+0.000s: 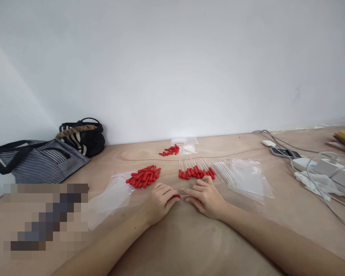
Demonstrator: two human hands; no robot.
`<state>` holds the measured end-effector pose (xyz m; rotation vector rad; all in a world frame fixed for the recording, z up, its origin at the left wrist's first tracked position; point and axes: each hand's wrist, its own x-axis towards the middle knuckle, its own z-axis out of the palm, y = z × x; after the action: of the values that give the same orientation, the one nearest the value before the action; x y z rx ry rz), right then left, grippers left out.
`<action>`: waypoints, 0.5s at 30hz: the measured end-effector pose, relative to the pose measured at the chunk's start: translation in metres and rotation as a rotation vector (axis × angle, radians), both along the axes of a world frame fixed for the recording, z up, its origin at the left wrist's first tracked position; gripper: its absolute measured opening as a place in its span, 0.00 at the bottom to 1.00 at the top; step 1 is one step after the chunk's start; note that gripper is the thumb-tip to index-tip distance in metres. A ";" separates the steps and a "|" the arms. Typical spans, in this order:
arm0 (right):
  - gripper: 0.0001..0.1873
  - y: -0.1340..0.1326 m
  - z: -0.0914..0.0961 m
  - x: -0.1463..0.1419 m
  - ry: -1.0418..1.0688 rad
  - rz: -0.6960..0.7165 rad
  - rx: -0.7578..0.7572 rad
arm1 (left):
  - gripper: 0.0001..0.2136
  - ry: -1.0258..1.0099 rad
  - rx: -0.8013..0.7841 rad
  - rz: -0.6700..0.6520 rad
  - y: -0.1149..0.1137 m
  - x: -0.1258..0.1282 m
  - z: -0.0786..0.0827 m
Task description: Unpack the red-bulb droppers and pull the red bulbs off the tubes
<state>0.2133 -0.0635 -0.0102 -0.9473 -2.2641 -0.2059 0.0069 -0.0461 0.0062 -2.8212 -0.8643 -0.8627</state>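
My left hand [160, 201] is closed on a red rubber bulb [177, 196] low over the table. Between the two hands runs a thin clear tube [184, 196], one end at the bulb's mouth and the other pinched in my right hand [205, 197]. How deep the tube sits in the bulb cannot be made out. A heap of red bulbs [144, 177] lies beyond my left hand. Beyond the right one is a row of droppers [193, 171], red bulbs fitted on thin tubes. Loose clear tubes [224, 172] lie to their right.
Clear plastic bags [251, 182] lie at right, another bag [110, 197] at left. Smaller red bulbs [170, 150] and a small bag [186, 141] sit by the wall. A striped bag [46, 163] and black bag [94, 140] stand left; chargers [327, 167] and cables right.
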 end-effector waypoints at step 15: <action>0.11 -0.003 0.000 0.010 0.010 -0.064 0.052 | 0.11 -0.023 0.029 0.090 -0.001 -0.008 0.001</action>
<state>0.2235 -0.0663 -0.0107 -0.9926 -2.2099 -0.2858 -0.0009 -0.0471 0.0076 -2.7292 -0.9660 -0.8892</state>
